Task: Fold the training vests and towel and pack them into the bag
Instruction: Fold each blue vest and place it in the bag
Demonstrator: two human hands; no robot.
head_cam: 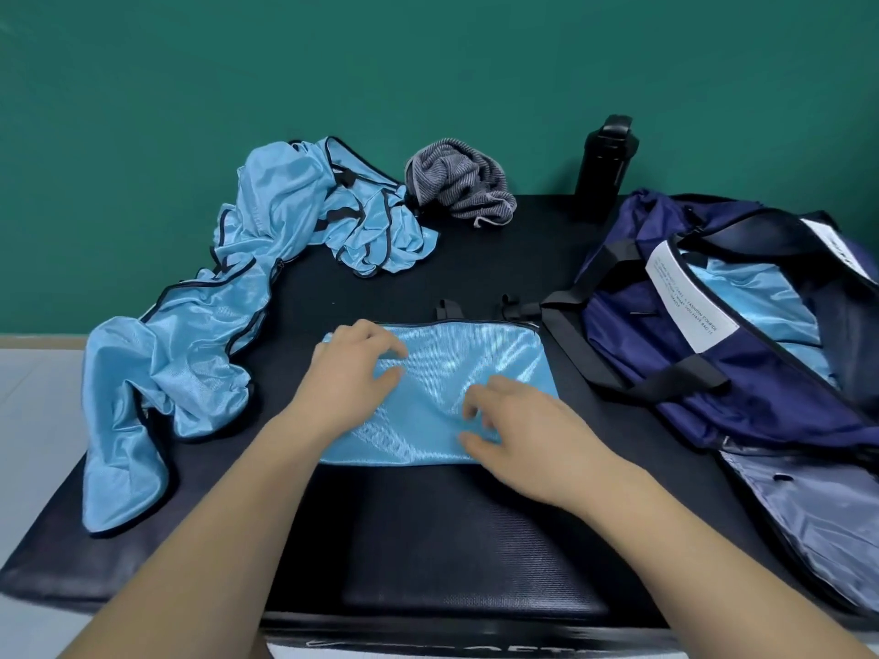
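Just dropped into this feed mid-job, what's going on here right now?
A person is folding light-blue training vests. The left hand and right hand rest on a folded vest on the black mat. More unfolded vests lie heaped to the left, and the grey towel sits crumpled at the back near a black bottle. The navy bag lies open on the right with light-blue fabric inside.

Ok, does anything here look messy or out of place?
The loose vests on the left lie in a crumpled, trailing heap that reaches the left edge of the mat. The towel at the back is bunched up too. Nothing looks spilled or damaged.
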